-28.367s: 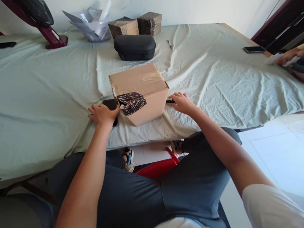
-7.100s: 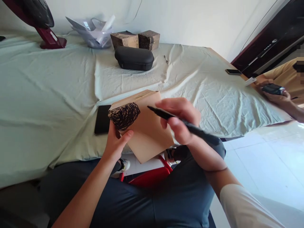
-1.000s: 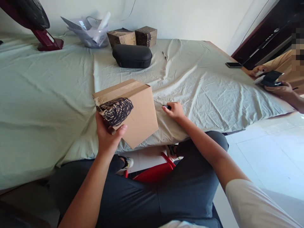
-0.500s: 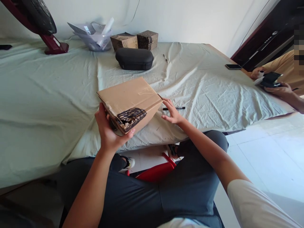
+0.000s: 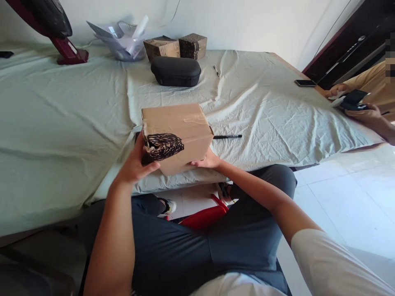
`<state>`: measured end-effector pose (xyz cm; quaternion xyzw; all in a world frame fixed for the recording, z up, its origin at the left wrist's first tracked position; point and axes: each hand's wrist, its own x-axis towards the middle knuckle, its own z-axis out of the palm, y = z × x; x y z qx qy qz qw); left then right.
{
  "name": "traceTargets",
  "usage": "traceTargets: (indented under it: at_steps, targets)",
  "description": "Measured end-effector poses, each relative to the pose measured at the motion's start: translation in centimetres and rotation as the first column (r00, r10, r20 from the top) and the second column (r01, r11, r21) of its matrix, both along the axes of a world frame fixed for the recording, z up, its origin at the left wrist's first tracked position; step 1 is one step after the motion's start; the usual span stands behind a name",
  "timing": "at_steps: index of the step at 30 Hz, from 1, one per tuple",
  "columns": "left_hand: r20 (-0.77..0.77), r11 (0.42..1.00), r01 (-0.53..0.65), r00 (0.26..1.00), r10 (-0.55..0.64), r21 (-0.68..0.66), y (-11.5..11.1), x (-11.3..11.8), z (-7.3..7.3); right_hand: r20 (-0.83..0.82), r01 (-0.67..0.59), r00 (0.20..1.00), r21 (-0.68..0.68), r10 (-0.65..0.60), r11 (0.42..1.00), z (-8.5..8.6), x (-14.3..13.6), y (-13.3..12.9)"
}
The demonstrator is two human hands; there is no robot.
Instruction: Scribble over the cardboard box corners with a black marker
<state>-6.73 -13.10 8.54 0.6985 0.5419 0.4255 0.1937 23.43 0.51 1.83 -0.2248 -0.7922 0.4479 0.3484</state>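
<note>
A brown cardboard box (image 5: 179,123) with black marker scribble on its torn left corner is held over the near edge of the cloth-covered table. My left hand (image 5: 134,162) grips its left end, with the thumb along the near face and the other fingers hidden behind. Under the right side of the box, my right hand (image 5: 208,160) is closed on the lower edge; its thumb lies on the near face and most fingers are out of sight. A black pen (image 5: 228,136) lies on the cloth just right of the box.
Behind the box are a black zip case (image 5: 175,71), two patterned cardboard boxes (image 5: 193,46), a clear plastic basket (image 5: 123,47) and a dark red fan (image 5: 69,51). A second pen (image 5: 216,70) and a phone (image 5: 305,83) lie further right. Another person's hands (image 5: 365,113) hold a dark object.
The box has turned so that its long side faces me more squarely. My right hand, open beside it before, has come in to grip its lower right edge.
</note>
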Motion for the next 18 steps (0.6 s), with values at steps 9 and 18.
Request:
traceTargets:
  at_steps: [9, 18]
  targets:
    - [-0.431, 0.716, -0.664, 0.723, 0.54, -0.217, 2.0, 0.5, -3.5, -0.036, 0.049, 0.998, -0.245, -0.059, 0.968, 0.8, -0.1, -0.6]
    - [0.033, 0.755, -0.647, 0.756, 0.653, -0.109, 5.4, -3.6, -5.3, -0.064, 0.035, 0.997, -0.198, -0.049, 0.98, 1.2, -0.2, -0.7]
